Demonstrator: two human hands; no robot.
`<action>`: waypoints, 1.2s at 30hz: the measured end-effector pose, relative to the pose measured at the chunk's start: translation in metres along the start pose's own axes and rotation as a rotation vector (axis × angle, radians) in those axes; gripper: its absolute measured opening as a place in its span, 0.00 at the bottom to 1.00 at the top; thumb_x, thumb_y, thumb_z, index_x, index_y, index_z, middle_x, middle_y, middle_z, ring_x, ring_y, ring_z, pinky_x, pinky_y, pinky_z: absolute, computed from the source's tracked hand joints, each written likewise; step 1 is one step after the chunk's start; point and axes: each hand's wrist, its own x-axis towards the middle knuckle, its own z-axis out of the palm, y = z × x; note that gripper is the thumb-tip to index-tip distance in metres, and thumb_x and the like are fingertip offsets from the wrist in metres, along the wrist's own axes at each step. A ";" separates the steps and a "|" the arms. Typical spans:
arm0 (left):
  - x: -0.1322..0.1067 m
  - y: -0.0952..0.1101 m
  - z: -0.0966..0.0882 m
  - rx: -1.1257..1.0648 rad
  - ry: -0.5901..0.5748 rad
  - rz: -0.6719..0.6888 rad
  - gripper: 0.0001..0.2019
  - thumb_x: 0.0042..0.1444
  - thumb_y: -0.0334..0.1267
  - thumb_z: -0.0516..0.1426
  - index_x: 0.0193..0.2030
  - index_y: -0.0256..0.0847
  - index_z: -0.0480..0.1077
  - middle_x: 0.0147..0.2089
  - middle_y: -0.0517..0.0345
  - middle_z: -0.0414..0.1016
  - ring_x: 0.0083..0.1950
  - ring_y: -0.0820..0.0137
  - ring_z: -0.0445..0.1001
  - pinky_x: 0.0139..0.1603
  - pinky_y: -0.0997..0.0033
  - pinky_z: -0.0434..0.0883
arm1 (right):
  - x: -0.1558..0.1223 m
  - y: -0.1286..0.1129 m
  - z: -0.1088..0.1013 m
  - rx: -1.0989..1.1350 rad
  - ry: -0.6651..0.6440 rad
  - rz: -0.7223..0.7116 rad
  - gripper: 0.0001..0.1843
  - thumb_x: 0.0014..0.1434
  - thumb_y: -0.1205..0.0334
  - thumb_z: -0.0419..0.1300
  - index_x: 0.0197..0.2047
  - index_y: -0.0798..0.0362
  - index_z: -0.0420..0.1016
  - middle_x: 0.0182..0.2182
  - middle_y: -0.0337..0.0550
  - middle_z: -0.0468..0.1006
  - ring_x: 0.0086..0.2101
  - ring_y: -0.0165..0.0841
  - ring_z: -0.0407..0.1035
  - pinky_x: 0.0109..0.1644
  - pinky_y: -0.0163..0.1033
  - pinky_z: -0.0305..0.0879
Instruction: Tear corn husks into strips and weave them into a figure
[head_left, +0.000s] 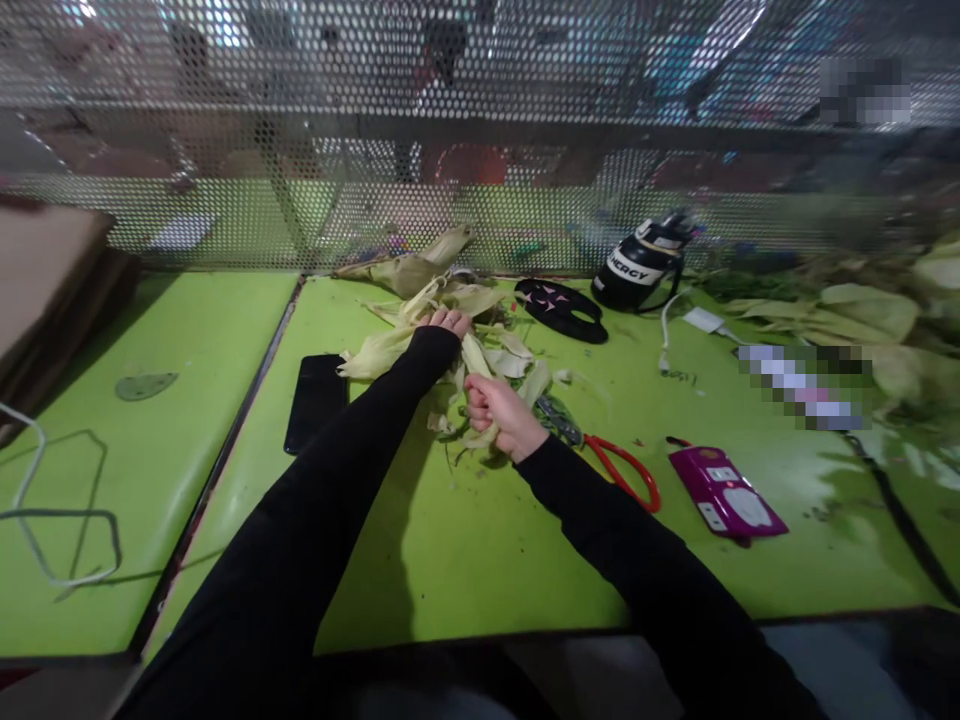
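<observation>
A heap of pale corn husks [442, 330] lies in the middle of the green table [450, 560]. My left hand [448, 321], in a black sleeve, reaches into the far side of the heap with fingers curled over the husks. My right hand [501, 412] is closed in a fist round a bundle of husks at the near side of the heap. Red-handled scissors [615, 465] lie just right of my right hand.
A black phone [315, 400] lies left of the heap. A purple device [726, 494], a white charger with cable [701, 322], a black flat object with pink stars [562, 306] and a black-and-white bottle [637, 265] are to the right. More husks [870, 320] pile at far right. Perforated metal screen [480, 130] behind.
</observation>
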 end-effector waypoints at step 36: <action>-0.151 -0.024 -0.069 -1.344 -0.219 -0.229 0.15 0.52 0.45 0.64 0.39 0.34 0.75 0.33 0.53 0.80 0.35 0.66 0.75 0.40 0.66 0.73 | -0.018 0.014 0.014 -0.310 0.027 -0.394 0.24 0.49 0.44 0.67 0.42 0.49 0.67 0.37 0.41 0.77 0.37 0.37 0.72 0.40 0.42 0.68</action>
